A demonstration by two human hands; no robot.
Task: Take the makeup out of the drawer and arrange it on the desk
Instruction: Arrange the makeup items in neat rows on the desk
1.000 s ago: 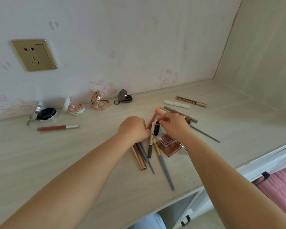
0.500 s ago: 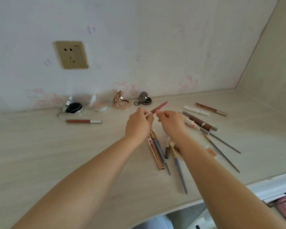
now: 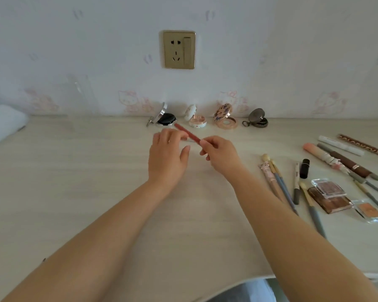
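My right hand (image 3: 218,152) pinches one end of a slim red lip gloss tube (image 3: 187,133), held just above the desk (image 3: 96,192) in front of the compacts. My left hand (image 3: 167,153) is beside it, fingers loosely curled at the tube and thumb apart; a white cap end of another tube (image 3: 190,139) peeks out behind them. Open compacts line the wall: a black cushion (image 3: 166,118), a white one (image 3: 194,121), a rose-gold one (image 3: 225,122) and a dark grey one (image 3: 258,120). Brushes (image 3: 280,184), a black lipstick (image 3: 304,168), brown palettes (image 3: 330,197) and pencils (image 3: 345,159) lie at the right.
A gold wall socket (image 3: 179,49) sits above the compacts. A white cloth (image 3: 2,125) lies at the far left, with a clear plastic stand (image 3: 79,101) by the wall. The desk's front edge (image 3: 249,277) runs below my arms.
Both hands have left the pile of brushes and carried the red tube leftwards to the compacts. The view has swung left, so the pile now lies at the right.
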